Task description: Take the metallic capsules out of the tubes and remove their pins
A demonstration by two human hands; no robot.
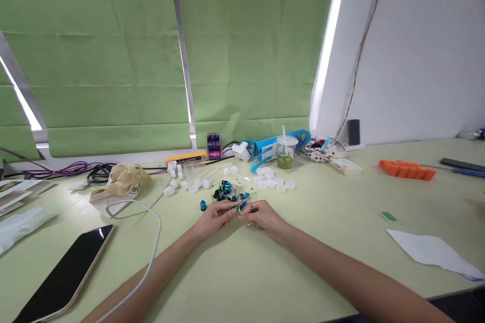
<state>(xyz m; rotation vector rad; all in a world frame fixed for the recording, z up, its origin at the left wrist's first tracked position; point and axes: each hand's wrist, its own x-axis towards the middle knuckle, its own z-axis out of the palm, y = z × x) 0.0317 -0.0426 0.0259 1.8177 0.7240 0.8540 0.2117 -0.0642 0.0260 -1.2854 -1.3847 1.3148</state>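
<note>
From where I stand, both hands meet over the middle of the worktop [242, 272], just short of the pile of blue and black parts [227, 191]. The left hand [215, 219] is narrowed to a pinch, thumb against fingers, on a small green piece [236, 208]. The right hand [263, 216] is pinched too, apparently on a thin metal wire [240, 211] beside it; the fingers hide exactly where one meets the other. Fingertips rather than palms probably suit pieces this slight, one hand steadying while the other handles the wire.

The pile lies directly beyond the fingers, its thin wires sticking out at many angles, likely so that any part is a short reach away. One loose blue part [203, 205] sits apart, left of the pile. White caps [281, 188] lie in loose groups farther back on both sides, perhaps sorted away from the wires so nothing tangles.

The drink cup [287, 155] stands upright towards the far edge, beside a blue box [265, 147], where an elbow is unlikely to knock it. The phone [66, 272] lies flat at the near left corner, outside the left arm. A white cable [157, 234] crosses that forearm and could drag if the arm moves. The orange holder [407, 169] rests well off to the right.
</note>
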